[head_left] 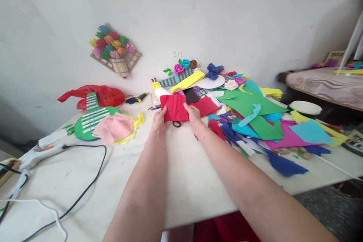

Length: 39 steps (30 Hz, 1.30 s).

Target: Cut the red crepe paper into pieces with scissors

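Observation:
A red crepe paper piece [174, 108], roughly square, is held up above the table's far middle. My left hand [159, 118] grips its left edge between thumb and fingers. At its right edge my right hand [193, 113] is closed on the same piece. Black scissor handles [177, 124] show just below the paper; the rest of the scissors is hidden. Behind my right hand lies more red paper [205, 106], beside a dark phone [191, 95].
Coloured paper sheets and scraps [249, 102] cover the right side. On the left lie a green guitar-shaped craft [96, 119], pink paper [115, 126], a red plastic bag [109, 96], pliers [137, 98] and a glue gun [44, 155] with a black cable [99, 174].

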### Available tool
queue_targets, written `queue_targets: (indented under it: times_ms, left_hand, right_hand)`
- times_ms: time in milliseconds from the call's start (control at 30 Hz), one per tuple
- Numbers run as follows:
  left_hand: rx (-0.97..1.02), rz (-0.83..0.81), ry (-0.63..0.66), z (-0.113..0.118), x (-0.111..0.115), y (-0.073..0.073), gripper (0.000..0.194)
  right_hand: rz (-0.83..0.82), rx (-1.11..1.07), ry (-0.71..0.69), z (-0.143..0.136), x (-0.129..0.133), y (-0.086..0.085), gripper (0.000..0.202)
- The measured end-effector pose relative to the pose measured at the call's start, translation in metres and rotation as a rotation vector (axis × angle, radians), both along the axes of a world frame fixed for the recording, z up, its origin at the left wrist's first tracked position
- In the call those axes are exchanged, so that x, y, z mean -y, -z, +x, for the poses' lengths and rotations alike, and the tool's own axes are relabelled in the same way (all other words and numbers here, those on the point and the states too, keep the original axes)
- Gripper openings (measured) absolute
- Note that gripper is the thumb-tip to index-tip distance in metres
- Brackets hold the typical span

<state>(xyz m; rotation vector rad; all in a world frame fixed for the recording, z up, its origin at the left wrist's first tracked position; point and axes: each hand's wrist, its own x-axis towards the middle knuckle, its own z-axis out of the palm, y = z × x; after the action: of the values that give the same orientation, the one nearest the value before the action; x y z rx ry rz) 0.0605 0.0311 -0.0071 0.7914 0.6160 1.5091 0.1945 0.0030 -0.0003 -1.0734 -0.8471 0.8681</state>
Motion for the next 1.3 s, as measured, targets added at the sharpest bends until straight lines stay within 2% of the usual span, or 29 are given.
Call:
queue_targets:
  times_ms: [200, 300, 467, 733, 800, 933, 1033, 1100, 1233, 1300]
  left_hand:
    - [-0.033, 0.003, 0.062, 0.000, 0.001, 0.000, 0.019]
    - [-0.032, -0.018, 0.079, 0.000, 0.003, -0.002, 0.018]
    - [-0.054, -0.034, 0.066, 0.000, 0.004, -0.004, 0.014]
    - [-0.026, -0.064, 0.026, -0.001, 0.000, -0.002, 0.011]
    - [0.012, -0.092, 0.033, -0.002, 0.001, -0.004, 0.018]
    - [0.102, -0.129, 0.145, -0.004, 0.007, -0.009, 0.057]
    - [0.168, -0.113, 0.220, -0.006, 0.012, -0.012, 0.067]
    - [0.187, -0.113, 0.258, -0.006, 0.014, -0.013, 0.063]
    - [0.180, -0.090, 0.273, -0.004, 0.017, -0.011, 0.033]
    - [0.166, -0.073, 0.278, -0.003, 0.016, -0.008, 0.027]
  right_hand:
    - [0.019, -0.290, -0.200, 0.002, 0.002, -0.006, 0.031]
    - [0.020, -0.359, -0.241, 0.006, 0.002, -0.006, 0.025]
    - [-0.021, -0.291, -0.212, 0.010, -0.002, -0.002, 0.015]
    - [-0.044, -0.175, -0.125, 0.010, -0.002, -0.003, 0.023]
    - [-0.042, -0.182, -0.116, 0.010, -0.002, -0.003, 0.022]
    - [-0.030, -0.179, -0.081, 0.010, -0.002, -0.002, 0.023]
    - [-0.030, -0.173, -0.053, 0.009, -0.002, -0.003, 0.026]
    - [-0.036, -0.176, -0.039, 0.009, -0.002, -0.004, 0.027]
    - [-0.039, -0.195, -0.009, 0.009, -0.002, -0.004, 0.026]
    - [-0.024, -0.218, 0.000, 0.009, -0.003, -0.002, 0.026]
